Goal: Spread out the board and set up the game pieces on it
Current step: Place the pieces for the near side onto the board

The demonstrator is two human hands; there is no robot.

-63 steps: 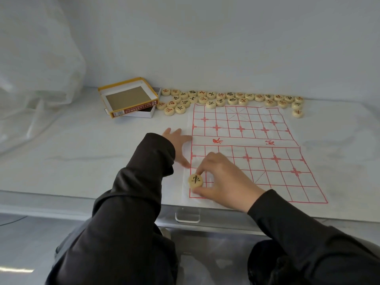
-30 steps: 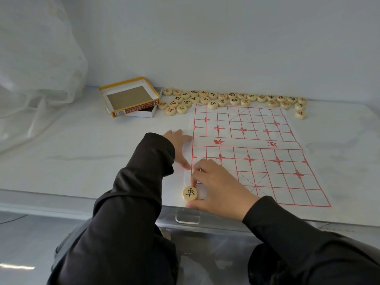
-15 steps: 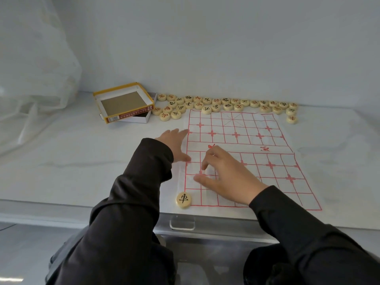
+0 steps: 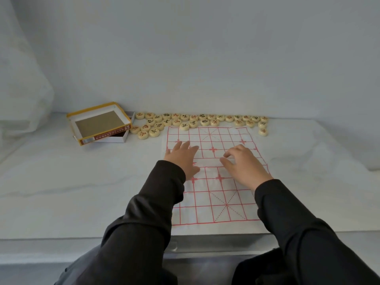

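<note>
A white paper board (image 4: 216, 198) with a red grid lies flat on the white table. My left hand (image 4: 184, 157) rests on its left half with fingers spread, pointing away from me. My right hand (image 4: 242, 165) hovers over or rests on the right half with loosely bent fingers, holding nothing. Several round cream game pieces (image 4: 197, 120) with black or red characters lie in rows along the wall just beyond the board's far edge. The piece set at the board's near left corner is hidden behind my left sleeve.
An open yellow-edged box lid (image 4: 100, 122) sits on its white tray at the back left. A translucent plastic sheet (image 4: 22, 89) hangs at far left. The table's front edge (image 4: 61, 239) runs just below the board.
My right hand put a black-character piece at the board's near left corner and let go. Both hands then moved forward onto the board's middle, and my head tilted up.
</note>
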